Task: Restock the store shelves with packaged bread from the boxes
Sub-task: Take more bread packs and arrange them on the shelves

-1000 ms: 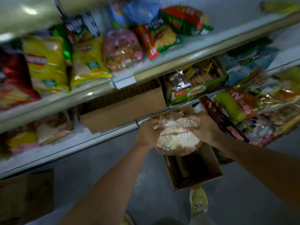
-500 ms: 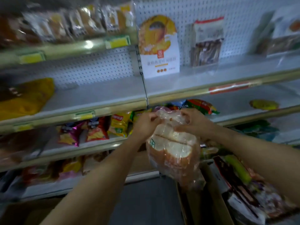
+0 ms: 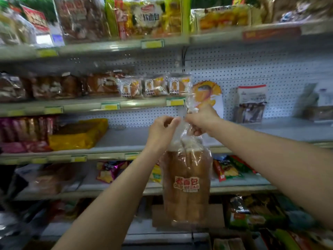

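Both hands are raised in front of the store shelves, holding a bag of bread by its gathered plastic top. The left hand pinches the clear plastic between thumb and fingers at the left side of the bag's neck, the fingers curled round the film. The right hand grips the twisted top of the bag on the right, its fingers clenched on the plastic, with a tuft of the film sticking up above the fist. The bag hangs down from the two hands, upright, in the air in front of the shelves and touching none of them; it holds long golden-brown loaves and bears a red label on its near face.

Behind the hands runs a pale shelf, largely bare in the middle, with a yellow tray of goods on its left part. Further right on the same level stands a white and orange packet, against the pegboard back wall, and a white and dark packet right of it. On the shelf above, to the left, three small wrapped breads stand side by side. Below the hanging bag, a brown cardboard box sits on a lower shelf, partly hidden by the bag.
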`<action>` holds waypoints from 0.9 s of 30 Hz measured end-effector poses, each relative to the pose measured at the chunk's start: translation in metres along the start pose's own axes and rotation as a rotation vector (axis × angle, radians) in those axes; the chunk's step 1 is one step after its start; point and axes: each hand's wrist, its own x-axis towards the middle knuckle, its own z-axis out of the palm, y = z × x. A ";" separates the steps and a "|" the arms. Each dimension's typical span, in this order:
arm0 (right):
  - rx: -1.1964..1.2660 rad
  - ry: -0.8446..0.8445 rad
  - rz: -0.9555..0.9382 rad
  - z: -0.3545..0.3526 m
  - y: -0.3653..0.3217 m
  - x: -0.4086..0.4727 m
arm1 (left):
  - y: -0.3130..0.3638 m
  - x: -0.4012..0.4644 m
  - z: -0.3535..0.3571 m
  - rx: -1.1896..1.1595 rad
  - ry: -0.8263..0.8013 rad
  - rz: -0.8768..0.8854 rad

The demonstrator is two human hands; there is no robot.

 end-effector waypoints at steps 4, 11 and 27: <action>0.219 -0.037 0.099 0.015 -0.021 -0.002 | 0.005 -0.016 -0.017 0.114 -0.064 -0.045; 0.154 -0.046 0.013 0.034 -0.043 -0.001 | 0.001 -0.012 -0.024 0.565 0.121 0.018; -0.019 -0.312 -0.205 0.002 -0.006 0.044 | -0.013 0.058 -0.077 -0.271 -0.047 -0.084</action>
